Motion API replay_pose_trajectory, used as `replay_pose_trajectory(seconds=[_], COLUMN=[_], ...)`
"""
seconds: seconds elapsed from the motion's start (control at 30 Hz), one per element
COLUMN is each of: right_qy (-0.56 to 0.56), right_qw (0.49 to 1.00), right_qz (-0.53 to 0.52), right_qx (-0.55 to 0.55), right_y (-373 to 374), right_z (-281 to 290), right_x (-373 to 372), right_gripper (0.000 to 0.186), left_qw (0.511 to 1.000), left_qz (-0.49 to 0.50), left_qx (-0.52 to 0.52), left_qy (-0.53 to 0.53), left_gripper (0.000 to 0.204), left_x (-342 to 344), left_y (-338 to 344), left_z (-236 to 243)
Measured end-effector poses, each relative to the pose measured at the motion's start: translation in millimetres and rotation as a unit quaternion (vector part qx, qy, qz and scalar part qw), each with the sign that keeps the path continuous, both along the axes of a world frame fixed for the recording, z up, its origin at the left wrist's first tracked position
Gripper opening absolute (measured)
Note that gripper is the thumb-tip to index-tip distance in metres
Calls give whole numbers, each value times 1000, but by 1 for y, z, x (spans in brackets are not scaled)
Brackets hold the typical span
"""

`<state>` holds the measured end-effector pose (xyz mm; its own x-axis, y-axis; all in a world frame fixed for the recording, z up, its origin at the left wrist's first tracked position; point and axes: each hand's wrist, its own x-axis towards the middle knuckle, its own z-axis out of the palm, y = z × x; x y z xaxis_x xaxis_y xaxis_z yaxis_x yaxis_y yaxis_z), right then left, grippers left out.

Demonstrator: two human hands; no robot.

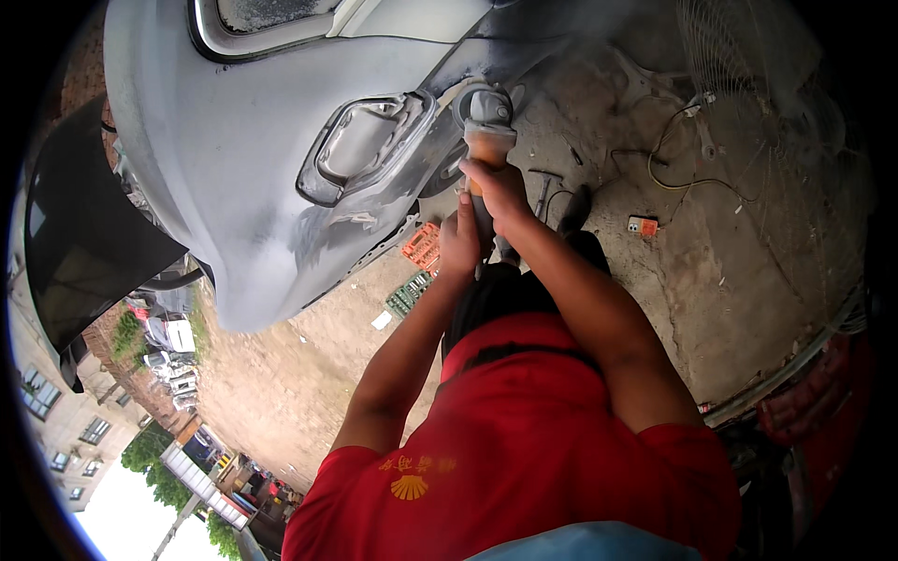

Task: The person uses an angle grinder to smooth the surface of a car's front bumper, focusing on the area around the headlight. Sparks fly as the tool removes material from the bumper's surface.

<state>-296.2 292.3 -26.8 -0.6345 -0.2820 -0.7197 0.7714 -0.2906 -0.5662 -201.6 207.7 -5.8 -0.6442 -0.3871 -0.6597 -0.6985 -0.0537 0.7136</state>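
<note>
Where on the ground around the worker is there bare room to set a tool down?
Bare concrete floor lies right of the small orange box. Crowded: the yellow cable, orange and green trays, and both hands on the power sander.

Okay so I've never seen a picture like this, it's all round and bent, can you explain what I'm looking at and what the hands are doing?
This is one picture from a wide fisheye camera worn on a person's head, looking down at their own arms, so straight edges bend near the rim. The person wears a red shirt. Both bare hands grip a power sanding or grinding tool: the right hand is nearer its head, the left hand further back on the handle. The tool's head meets a grey, sanded car body, near a recessed door-handle pocket. On the concrete floor lie an orange tool case, a green case, a yellow cable and a small orange box.
</note>
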Motion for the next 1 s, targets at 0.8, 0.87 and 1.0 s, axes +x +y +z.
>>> replay_pose_trajectory(seconds=[0.8,0.87,1.0], right_qy=[-2,-22,-28], right_qw=[1000,999,999], right_qz=[13,2,-2], right_qx=[3,-24,-44], right_y=[-2,-2,5], right_z=[-15,-13,-2], right_x=[-14,-11,-12], right_gripper=[40,36,37], left_qw=[1000,999,998], left_qz=[3,-10,-8], left_qx=[-17,-45,-37], left_qy=[22,22,51], left_gripper=[80,80,79], left_x=[-5,-2,-2], left_y=[1,3,6], left_z=[-6,-7,-11])
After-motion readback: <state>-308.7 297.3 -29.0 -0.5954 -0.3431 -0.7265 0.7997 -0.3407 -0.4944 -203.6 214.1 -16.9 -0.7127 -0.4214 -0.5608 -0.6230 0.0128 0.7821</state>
